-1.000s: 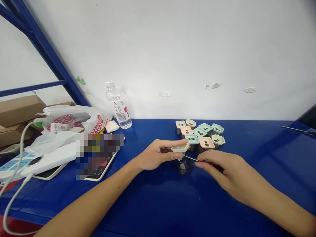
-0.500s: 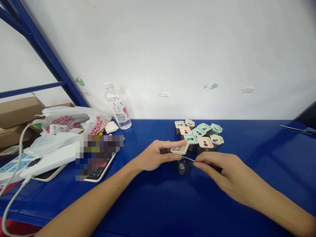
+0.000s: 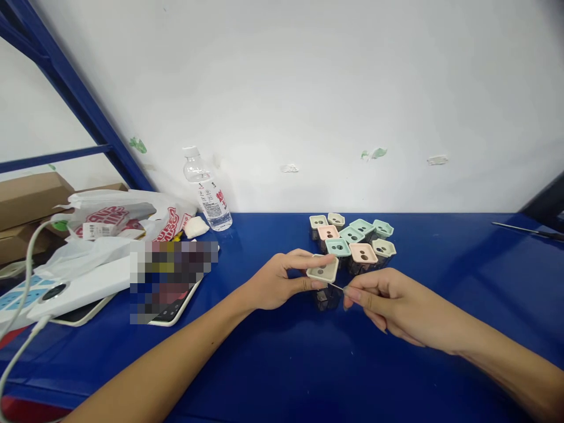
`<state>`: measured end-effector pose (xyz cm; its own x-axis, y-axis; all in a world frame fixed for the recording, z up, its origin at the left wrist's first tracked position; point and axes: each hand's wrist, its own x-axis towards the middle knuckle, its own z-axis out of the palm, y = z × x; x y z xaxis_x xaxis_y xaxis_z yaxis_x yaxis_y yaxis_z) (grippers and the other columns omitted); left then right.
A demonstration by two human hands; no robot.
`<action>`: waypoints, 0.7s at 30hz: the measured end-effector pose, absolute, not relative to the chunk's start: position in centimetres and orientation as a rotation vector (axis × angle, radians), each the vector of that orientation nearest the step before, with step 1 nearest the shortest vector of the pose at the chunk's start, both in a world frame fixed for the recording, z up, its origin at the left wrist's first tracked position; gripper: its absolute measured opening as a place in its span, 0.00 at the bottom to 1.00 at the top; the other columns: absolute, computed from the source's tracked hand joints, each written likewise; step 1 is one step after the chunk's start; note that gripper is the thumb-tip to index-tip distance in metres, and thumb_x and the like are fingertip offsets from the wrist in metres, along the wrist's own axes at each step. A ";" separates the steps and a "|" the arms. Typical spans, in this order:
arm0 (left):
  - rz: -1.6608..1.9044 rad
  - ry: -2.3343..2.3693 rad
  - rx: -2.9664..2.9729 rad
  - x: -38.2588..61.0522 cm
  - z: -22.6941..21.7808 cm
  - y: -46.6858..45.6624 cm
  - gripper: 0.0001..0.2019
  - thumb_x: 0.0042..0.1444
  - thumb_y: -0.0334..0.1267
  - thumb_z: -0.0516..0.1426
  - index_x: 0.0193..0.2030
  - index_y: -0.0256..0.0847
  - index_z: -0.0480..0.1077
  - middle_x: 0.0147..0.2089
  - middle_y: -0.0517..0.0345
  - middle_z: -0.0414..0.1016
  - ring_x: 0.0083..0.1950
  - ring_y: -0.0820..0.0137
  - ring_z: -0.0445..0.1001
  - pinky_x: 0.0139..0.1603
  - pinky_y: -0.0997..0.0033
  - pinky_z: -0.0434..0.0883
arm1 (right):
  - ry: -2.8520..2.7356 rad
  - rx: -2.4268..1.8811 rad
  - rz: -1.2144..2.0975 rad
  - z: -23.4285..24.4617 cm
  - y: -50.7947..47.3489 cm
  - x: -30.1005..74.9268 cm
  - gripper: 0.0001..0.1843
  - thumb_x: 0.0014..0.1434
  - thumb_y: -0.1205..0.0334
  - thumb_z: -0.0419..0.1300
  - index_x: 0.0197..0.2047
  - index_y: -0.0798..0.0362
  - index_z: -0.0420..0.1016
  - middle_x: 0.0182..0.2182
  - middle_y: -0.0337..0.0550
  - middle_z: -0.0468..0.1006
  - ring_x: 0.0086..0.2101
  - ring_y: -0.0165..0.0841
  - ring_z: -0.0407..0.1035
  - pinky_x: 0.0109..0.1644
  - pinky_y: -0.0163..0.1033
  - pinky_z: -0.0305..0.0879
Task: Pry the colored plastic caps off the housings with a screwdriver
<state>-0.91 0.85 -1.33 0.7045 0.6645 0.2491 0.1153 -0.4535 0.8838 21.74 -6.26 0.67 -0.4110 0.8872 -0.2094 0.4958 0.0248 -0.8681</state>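
Left hand (image 3: 277,282) gripping cream plastic cap (image 3: 322,270) between thumb and fingers; right hand (image 3: 388,299) pinching thin metal pin (image 3: 337,286), forearms angled inward.

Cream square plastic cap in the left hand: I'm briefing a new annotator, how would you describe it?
On the blue table, find the cluster of pastel square caps. Just in front, the cream square plastic cap is pinched in the left hand; unlike the others, it is held up off the table.

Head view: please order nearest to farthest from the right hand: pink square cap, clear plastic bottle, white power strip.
Right hand:
1. Pink square plastic cap: just ahead.
2. Clear plastic bottle: left, by wall.
3. White power strip: far left.
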 end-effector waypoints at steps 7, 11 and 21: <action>0.761 0.683 1.911 -0.7 -1.5 0.9 0.23 0.56 0.40 0.62 0.59 0.46 0.70 0.44 0.53 0.73 0.45 0.68 0.70 0.51 0.67 0.67 | -2.298 -1.182 0.117 -1.3 -6.4 22.1 0.17 0.69 0.62 0.47 0.34 0.52 0.75 0.23 0.36 0.73 0.22 0.28 0.67 0.26 0.34 0.57; 0.753 0.716 1.862 -0.6 -1.4 0.8 0.24 0.54 0.41 0.63 0.59 0.42 0.71 0.42 0.53 0.75 0.42 0.67 0.70 0.47 0.67 0.67 | -2.315 -1.023 -0.437 -1.9 -6.4 22.4 0.14 0.68 0.67 0.49 0.41 0.55 0.76 0.20 0.35 0.70 0.18 0.27 0.64 0.22 0.36 0.52; 0.723 0.664 1.887 -0.9 -1.4 0.7 0.24 0.55 0.43 0.63 0.60 0.47 0.70 0.46 0.53 0.75 0.45 0.66 0.70 0.48 0.67 0.67 | -2.290 -1.075 -0.539 -1.0 -6.0 22.1 0.17 0.68 0.62 0.50 0.27 0.54 0.68 0.23 0.41 0.68 0.27 0.33 0.61 0.34 0.39 0.52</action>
